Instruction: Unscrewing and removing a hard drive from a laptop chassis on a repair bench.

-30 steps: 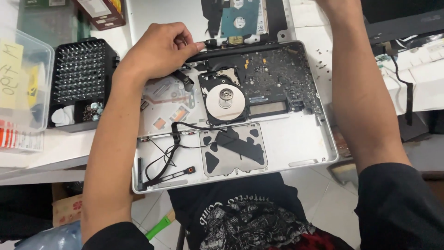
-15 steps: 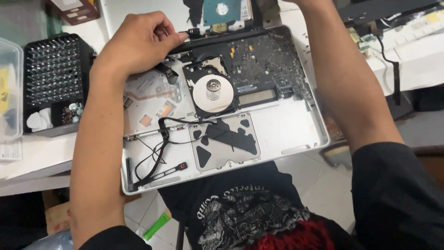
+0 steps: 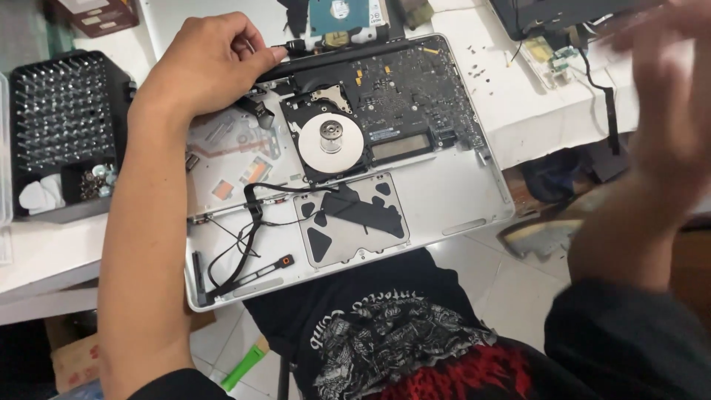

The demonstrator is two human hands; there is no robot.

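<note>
L hand [image 3: 211,63] curled, fingers pinching black hinge bar [image 3: 333,61] at rear edge of opened laptop shell [image 3: 444,200] | shell on white desk, optical drive [image 3: 329,141] mid | R hand [image 3: 666,81] raised, blurred, grip can't tell | bit tray [image 3: 63,118] left of shell

A black plastic screwdriver-bit rack [image 3: 65,122], studded with rows of bits and holding loose screws and a white pick in its front trays, sits at the left edge of the white worktable [image 3: 44,252]. A blue-labelled hard drive [image 3: 346,15] lies near the far edge. Small dark screws [image 3: 481,70] are scattered on the white surface towards the right, beside a black ribbon cable [image 3: 603,96].
</note>
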